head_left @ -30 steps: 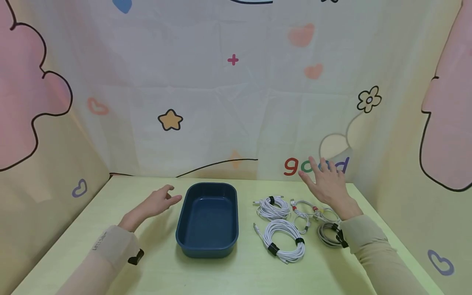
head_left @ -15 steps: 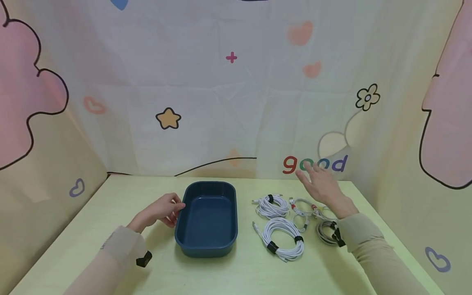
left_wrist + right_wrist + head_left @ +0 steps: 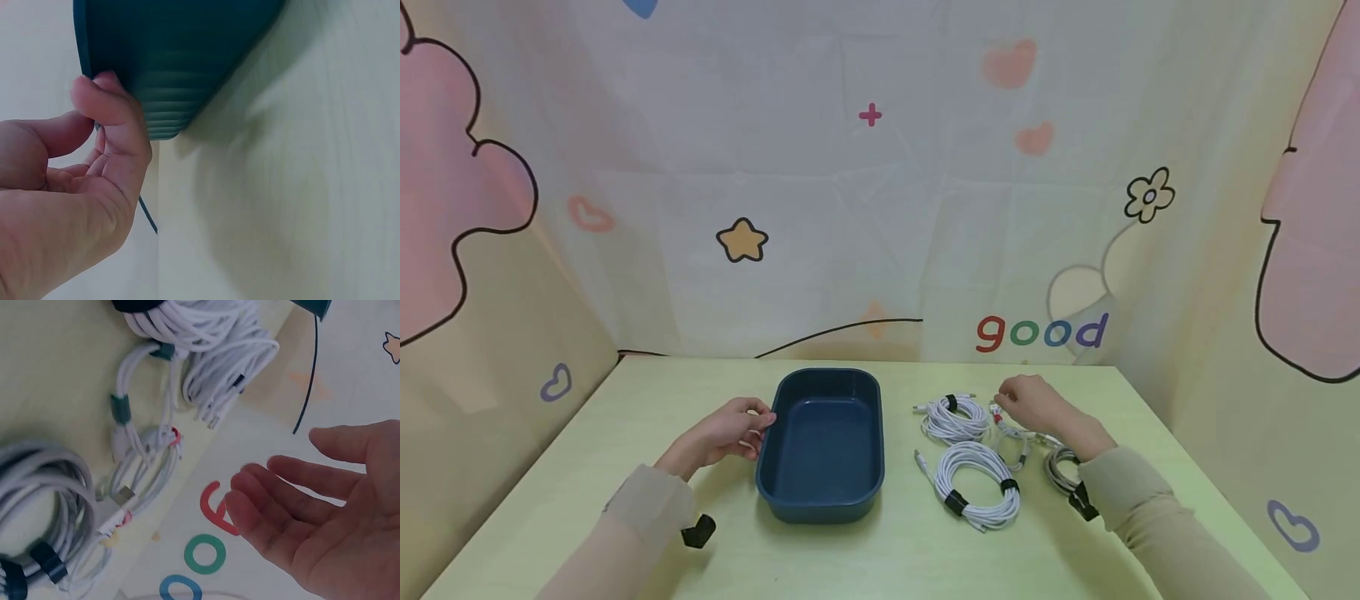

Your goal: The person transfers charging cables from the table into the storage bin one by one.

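Observation:
A dark blue rectangular bin [image 3: 820, 508] stands on the table, and my left hand [image 3: 730, 433] pinches its left rim. In the left wrist view, the fingers of my left hand [image 3: 94, 169] lie at the edge of the bin wall [image 3: 169, 62]. My right hand [image 3: 1041, 408] hangs above the small looped cables [image 3: 1011, 433], partly covering them. The right wrist view shows my right hand [image 3: 312, 512] with loosely bent fingers and nothing between them. Beside it lie a white coiled cable [image 3: 955, 419], a larger white coil [image 3: 977, 485] and a grey coil [image 3: 1060, 471].
The pale yellow table [image 3: 820, 558] carries the bin on the left and the cables on the right. Behind it hangs a printed cloth backdrop [image 3: 820, 283]. Black straps bind the coils. A black tag [image 3: 698, 531] shows by my left sleeve.
My left hand has moved right to the bin's rim and taken hold of it. My right hand has come down from in front of the backdrop to above the small cables.

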Available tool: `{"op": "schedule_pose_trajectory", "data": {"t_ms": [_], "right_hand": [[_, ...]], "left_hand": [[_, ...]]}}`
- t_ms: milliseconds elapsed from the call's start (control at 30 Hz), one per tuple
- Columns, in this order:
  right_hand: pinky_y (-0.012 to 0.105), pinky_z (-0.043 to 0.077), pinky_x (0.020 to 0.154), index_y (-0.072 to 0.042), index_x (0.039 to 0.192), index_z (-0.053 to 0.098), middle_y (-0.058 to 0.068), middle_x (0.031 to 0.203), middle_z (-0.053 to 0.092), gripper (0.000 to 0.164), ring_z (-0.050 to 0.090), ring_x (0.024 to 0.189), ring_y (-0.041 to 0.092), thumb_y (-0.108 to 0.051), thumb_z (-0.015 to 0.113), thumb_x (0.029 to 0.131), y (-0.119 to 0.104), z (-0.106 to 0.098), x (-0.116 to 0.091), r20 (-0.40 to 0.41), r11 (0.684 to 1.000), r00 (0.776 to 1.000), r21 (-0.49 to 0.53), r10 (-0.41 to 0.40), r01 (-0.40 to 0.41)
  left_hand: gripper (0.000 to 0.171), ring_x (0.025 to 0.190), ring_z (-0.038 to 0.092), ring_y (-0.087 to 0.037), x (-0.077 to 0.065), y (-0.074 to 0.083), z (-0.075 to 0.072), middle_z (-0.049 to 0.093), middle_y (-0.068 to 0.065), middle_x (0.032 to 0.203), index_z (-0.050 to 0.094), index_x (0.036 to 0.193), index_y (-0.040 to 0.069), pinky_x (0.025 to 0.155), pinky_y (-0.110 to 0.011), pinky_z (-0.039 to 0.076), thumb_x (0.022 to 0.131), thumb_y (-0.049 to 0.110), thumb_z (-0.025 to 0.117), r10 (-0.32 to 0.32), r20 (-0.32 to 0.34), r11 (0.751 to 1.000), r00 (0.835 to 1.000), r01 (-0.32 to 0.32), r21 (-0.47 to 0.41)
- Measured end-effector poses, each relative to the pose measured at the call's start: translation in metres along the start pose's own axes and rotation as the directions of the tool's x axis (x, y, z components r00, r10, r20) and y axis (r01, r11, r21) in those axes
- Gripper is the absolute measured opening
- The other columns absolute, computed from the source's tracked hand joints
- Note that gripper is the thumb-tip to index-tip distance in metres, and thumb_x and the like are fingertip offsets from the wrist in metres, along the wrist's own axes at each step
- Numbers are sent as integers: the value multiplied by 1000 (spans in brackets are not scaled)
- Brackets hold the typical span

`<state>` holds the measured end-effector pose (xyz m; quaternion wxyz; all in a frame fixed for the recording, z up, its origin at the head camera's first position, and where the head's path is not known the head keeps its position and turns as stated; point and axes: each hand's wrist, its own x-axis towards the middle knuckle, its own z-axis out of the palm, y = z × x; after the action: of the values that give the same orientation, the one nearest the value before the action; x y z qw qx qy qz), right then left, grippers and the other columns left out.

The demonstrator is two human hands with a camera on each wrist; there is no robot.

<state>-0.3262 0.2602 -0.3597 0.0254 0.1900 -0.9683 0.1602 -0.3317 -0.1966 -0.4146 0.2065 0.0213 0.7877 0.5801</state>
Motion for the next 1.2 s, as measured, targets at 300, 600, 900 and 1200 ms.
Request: {"op": "schedule_pose_trajectory", "data": {"t_ms": [300, 600, 900, 1200], "right_hand": [[22, 33, 51, -4, 70, 68, -6, 57, 47, 25, 41, 53, 8, -22, 73, 85, -7, 24, -7, 262, 998, 965, 55, 27, -43], [23, 28, 51, -10, 65, 54, -4, 59, 40, 32, 37, 54, 10, -23, 80, 77, -6, 46, -9, 244, 997, 967, 15, 75, -81], [27, 40, 59, -2, 88, 62, 2, 74, 57, 29, 48, 66, 15, -19, 82, 74, -6, 53, -9, 213, 996, 973, 15, 85, -90], [23, 34, 55, -4, 75, 60, -2, 66, 49, 18, 42, 60, 11, -8, 77, 70, -3, 52, -10, 165, 999, 986, 41, -21, 15]], "left_hand": [[14, 57, 52, -13, 2, -5, -2, 50, -1, 74, 44, 104, 5, 55, -24, 47, 101, 18, 48, -2, 33, 997, 999, 5, -81], [12, 57, 51, -13, 4, -8, -2, 49, -1, 73, 44, 103, 6, 54, -24, 46, 102, 18, 47, 8, 40, 995, 999, -4, -95], [15, 58, 51, -13, 4, -7, -4, 49, -1, 74, 44, 104, 6, 55, -25, 47, 101, 20, 49, 18, 41, 995, 999, -14, -96], [13, 58, 51, -13, 3, -9, -3, 49, 0, 74, 44, 105, 6, 55, -25, 46, 102, 19, 47, 24, 41, 994, 999, -19, -105]]}}
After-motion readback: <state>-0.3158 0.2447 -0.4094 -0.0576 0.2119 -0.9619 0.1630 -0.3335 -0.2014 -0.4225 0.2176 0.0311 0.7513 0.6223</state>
